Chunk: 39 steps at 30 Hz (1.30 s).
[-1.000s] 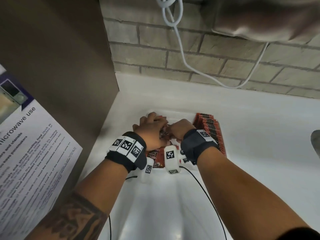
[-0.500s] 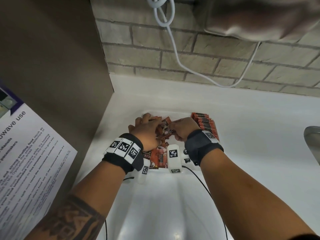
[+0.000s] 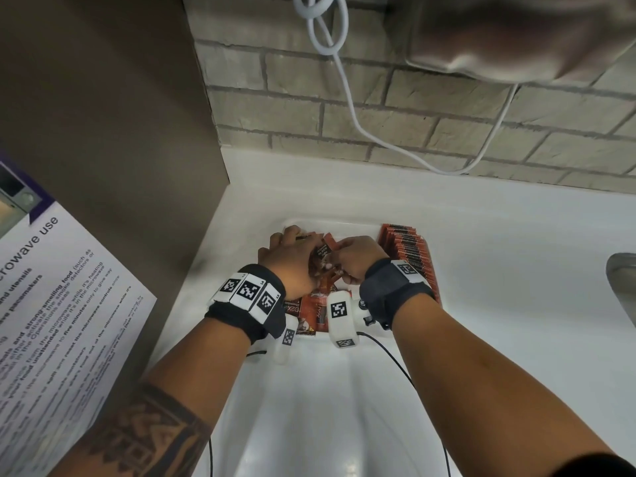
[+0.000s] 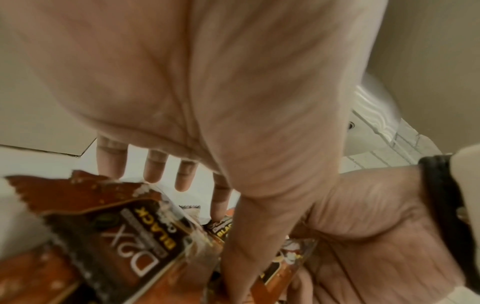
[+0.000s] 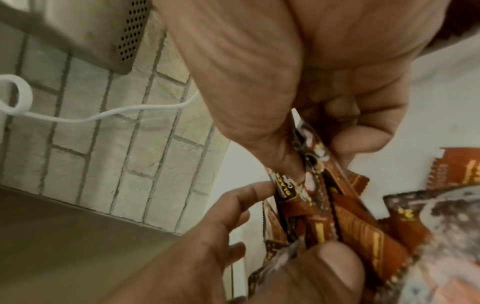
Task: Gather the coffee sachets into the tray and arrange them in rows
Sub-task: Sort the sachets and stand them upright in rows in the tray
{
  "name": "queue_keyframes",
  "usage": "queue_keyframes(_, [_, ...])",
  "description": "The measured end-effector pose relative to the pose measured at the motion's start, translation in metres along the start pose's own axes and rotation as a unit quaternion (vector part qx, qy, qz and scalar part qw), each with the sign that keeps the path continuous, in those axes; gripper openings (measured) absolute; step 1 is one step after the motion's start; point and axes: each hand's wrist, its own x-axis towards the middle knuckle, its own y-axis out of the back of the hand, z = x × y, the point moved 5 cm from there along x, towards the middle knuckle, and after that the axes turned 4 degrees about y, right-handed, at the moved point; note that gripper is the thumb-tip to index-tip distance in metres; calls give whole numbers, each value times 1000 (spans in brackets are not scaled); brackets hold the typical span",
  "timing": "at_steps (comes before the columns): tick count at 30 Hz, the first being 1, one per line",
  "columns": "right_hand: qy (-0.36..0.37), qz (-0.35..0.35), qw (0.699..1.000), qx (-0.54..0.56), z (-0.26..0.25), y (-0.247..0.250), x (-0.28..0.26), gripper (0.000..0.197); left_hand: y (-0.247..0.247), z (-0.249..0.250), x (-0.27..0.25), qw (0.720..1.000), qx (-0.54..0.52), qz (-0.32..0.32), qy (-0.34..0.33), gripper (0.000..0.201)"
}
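Note:
A white tray [image 3: 344,223] sits on the white counter. A neat row of red-brown coffee sachets [image 3: 409,256] stands along its right side. Over the tray's left half my left hand [image 3: 292,256] and right hand [image 3: 358,256] meet around a bundle of sachets [image 3: 323,254]. In the right wrist view my right hand [image 5: 311,156] pinches the bundle [image 5: 324,216] from above, while my left hand [image 5: 291,228] holds it between thumb and index finger. More loose sachets [image 3: 309,315] lie in the tray under my wrists; one [image 4: 135,246] fills the left wrist view.
A brown cabinet side [image 3: 103,115] with a microwave-use notice [image 3: 51,304] stands close on the left. A brick wall [image 3: 378,98] with a hanging white cable [image 3: 347,98] is behind. A metal rim [image 3: 623,280] shows at the far right of the counter [image 3: 516,270].
The hands, pressed together low a second ago, have parted slightly. A bundle of sachets now stands up between them.

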Motion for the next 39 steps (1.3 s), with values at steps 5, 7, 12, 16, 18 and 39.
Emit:
queue_keyframes(5, [-40, -7, 997, 71, 7, 4, -8, 34, -1, 0, 1, 1000, 4, 3, 0, 84])
queue_keyframes(7, [-48, -32, 995, 75, 7, -1, -12, 34, -1, -1, 2, 1000, 5, 3, 0, 82])
queue_keyframes(12, [-37, -14, 998, 48, 2, -6, -14, 35, 1, -1, 2, 1000, -1, -2, 0, 85])
queue_keyframes(16, [-43, -5, 997, 56, 3, -5, -12, 35, -1, -3, 2, 1000, 3, -1, -1, 87])
queue_keyframes(18, [-39, 16, 998, 53, 2, 2, -13, 32, -1, -3, 3, 1000, 4, 1, -2, 88])
queue_keyframes(39, [-9, 139, 990, -36, -3, 49, -16, 18, 0, 1, 0, 1000, 24, 3, 0, 68])
